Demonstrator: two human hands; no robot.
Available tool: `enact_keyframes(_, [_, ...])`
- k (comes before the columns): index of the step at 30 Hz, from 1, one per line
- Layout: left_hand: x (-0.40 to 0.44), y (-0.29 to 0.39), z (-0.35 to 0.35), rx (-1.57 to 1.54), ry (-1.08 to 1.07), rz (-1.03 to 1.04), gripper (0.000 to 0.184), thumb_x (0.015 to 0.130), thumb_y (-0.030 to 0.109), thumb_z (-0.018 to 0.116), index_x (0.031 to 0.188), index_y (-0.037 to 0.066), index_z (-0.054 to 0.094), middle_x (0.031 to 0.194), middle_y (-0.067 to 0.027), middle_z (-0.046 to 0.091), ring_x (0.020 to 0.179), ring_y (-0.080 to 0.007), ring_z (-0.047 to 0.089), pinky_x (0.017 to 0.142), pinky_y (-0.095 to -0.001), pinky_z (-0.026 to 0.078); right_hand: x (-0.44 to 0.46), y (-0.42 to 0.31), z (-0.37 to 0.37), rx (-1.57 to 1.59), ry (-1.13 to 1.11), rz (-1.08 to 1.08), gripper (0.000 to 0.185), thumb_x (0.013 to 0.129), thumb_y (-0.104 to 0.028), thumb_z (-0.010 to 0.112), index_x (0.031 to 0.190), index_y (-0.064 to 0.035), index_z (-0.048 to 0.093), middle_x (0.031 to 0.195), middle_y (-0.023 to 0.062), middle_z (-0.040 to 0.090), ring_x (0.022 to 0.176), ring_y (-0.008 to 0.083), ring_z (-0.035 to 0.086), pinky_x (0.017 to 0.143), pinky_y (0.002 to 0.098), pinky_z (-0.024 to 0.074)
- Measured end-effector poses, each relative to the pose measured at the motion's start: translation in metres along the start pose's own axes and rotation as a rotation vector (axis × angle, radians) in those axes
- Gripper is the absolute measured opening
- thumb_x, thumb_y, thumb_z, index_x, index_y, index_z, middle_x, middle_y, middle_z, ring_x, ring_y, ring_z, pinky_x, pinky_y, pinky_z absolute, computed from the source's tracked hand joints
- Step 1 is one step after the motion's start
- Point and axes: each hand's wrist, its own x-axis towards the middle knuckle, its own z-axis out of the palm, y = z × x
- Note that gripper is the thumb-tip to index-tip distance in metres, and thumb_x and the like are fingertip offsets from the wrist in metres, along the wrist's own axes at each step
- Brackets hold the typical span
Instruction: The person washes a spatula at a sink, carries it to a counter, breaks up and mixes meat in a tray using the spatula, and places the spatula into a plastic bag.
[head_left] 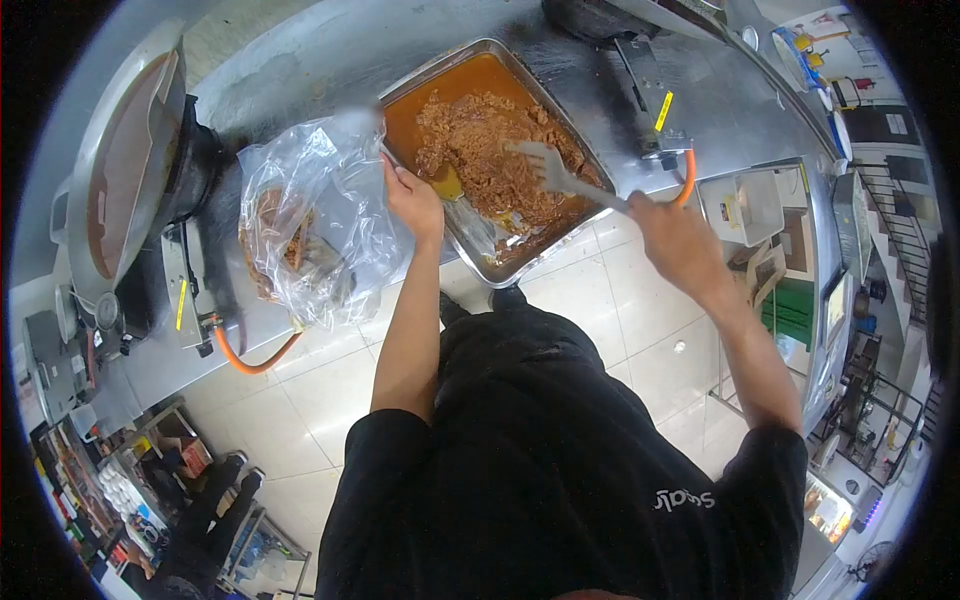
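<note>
A metal tray (596,158) holds brown minced food (480,140) in orange-brown oil. My right hand (675,245) is closed round the handle of a pale slotted spatula (545,165), whose head rests on the food. At the tray's left edge, my left hand (415,205) is closed on the rim of a clear plastic bag (340,215). The bag stands on the metal counter beside the tray, with some brown food inside. Part of the left hand's fingers is hidden behind the bag and a blurred patch.
A large pot (70,225) stands on a burner at the left. Orange hoses (250,368) hang at the counter's front edge. Another pan (590,18) is at the top. A plastic bin (745,208) sits at the right. Someone's dark-clothed legs (215,510) show at the lower left.
</note>
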Motion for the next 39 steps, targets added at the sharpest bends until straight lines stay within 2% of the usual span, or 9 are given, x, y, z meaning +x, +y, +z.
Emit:
enact_keyframes(2, [-0.001, 0.003, -0.001, -0.003, -0.002, -0.017, 0.043, 0.097, 0.005, 0.041, 0.137, -0.010, 0.046, 0.138, -0.0283, 0.051, 0.130, -0.0397, 0.048, 0.109, -0.0397, 0.037, 0.005, -0.005, -0.018, -0.147, 0.043, -0.027, 0.018, 0.092, -0.006, 0.049, 0.106, -0.0036, 0.060, 0.081, 0.0185, 0.068, 0.071, 0.0345, 0.070, 0.062, 0.0467, 0.0556])
enact_keyframes(8, [-0.002, 0.000, -0.002, -0.025, 0.010, -0.024, 0.042, 0.097, 0.006, 0.042, 0.136, -0.009, 0.048, 0.135, -0.0283, 0.053, 0.127, -0.0402, 0.051, 0.107, -0.0401, 0.039, 0.037, 0.004, -0.034, -0.368, 0.217, -0.174, 0.025, 0.090, -0.005, 0.052, 0.112, -0.0058, 0.064, 0.081, 0.0166, 0.068, 0.071, 0.0344, 0.071, 0.063, 0.0428, 0.0582])
enact_keyframes(14, [-0.001, 0.007, -0.003, -0.033, 0.021, -0.074, 0.040, 0.097, 0.006, 0.043, 0.133, -0.010, 0.050, 0.133, -0.0296, 0.054, 0.125, -0.0417, 0.051, 0.106, -0.0408, 0.039, 0.059, 0.008, -0.062, -0.508, 0.269, -0.281, 0.038, 0.091, -0.007, 0.054, 0.124, -0.0213, 0.066, 0.094, 0.0141, 0.069, 0.087, 0.0275, 0.070, 0.072, 0.0386, 0.0588])
enact_keyframes(17, [-0.001, -0.001, -0.001, -0.001, 0.019, -0.029, 0.041, 0.097, 0.006, 0.043, 0.133, -0.011, 0.049, 0.133, -0.0306, 0.053, 0.125, -0.0427, 0.051, 0.107, -0.0417, 0.039, 0.066, 0.018, -0.075, -0.670, 0.283, -0.350, 0.038, 0.089, -0.006, 0.058, 0.122, -0.0238, 0.068, 0.097, 0.0121, 0.069, 0.093, 0.0253, 0.068, 0.076, 0.0373, 0.0586])
enact_keyframes(23, [-0.001, 0.010, -0.006, 0.021, 0.014, -0.006, 0.042, 0.097, 0.008, 0.045, 0.133, -0.011, 0.048, 0.132, -0.0315, 0.053, 0.124, -0.0437, 0.051, 0.106, -0.0426, 0.040, 0.061, -0.011, -0.104, -0.854, -0.024, -0.381, 0.043, 0.087, 0.002, 0.060, 0.121, -0.0225, 0.070, 0.104, 0.0126, 0.068, 0.097, 0.0258, 0.068, 0.077, 0.0346, 0.0576])
enact_keyframes(29, [-0.002, 0.015, -0.008, 0.007, 0.027, -0.051, 0.041, 0.096, 0.011, 0.048, 0.132, -0.010, 0.050, 0.128, -0.0307, 0.056, 0.120, -0.0437, 0.055, 0.102, -0.0427, 0.043, 0.085, -0.032, -0.117, -0.692, -0.461, -0.282, 0.029, 0.091, -0.009, 0.058, 0.115, -0.0184, 0.072, 0.098, 0.0130, 0.070, 0.095, 0.0318, 0.067, 0.081, 0.0420, 0.0534])
enact_keyframes(32, [-0.002, 0.011, -0.008, -0.023, 0.027, -0.093, 0.041, 0.096, 0.011, 0.050, 0.131, -0.010, 0.051, 0.126, -0.0317, 0.056, 0.117, -0.0458, 0.055, 0.099, -0.0441, 0.045, 0.082, -0.027, -0.117, -0.536, -0.542, -0.268, 0.026, 0.093, -0.012, 0.057, 0.113, -0.0162, 0.073, 0.099, 0.0133, 0.070, 0.095, 0.0321, 0.066, 0.084, 0.0424, 0.0517])
enact_keyframes(35, [-0.002, 0.003, -0.005, -0.037, 0.018, -0.112, 0.041, 0.095, 0.012, 0.051, 0.131, -0.009, 0.052, 0.126, -0.0318, 0.057, 0.117, -0.0455, 0.055, 0.099, -0.0443, 0.045, 0.073, 0.002, -0.090, -0.466, -0.478, -0.265, 0.025, 0.092, -0.015, 0.058, 0.112, -0.0156, 0.073, 0.099, 0.0146, 0.070, 0.093, 0.0334, 0.066, 0.083, 0.0421, 0.0518])
enact_keyframes(39, [-0.001, 0.003, -0.007, 0.001, 0.025, -0.044, 0.042, 0.094, 0.011, 0.052, 0.131, -0.010, 0.052, 0.126, -0.0319, 0.057, 0.118, -0.0455, 0.055, 0.100, -0.0445, 0.045, 0.057, 0.018, -0.066, -0.476, -0.412, -0.264, 0.029, 0.090, -0.005, 0.056, 0.113, -0.0127, 0.072, 0.100, 0.0157, 0.070, 0.090, 0.0369, 0.067, 0.083, 0.0443, 0.0521])
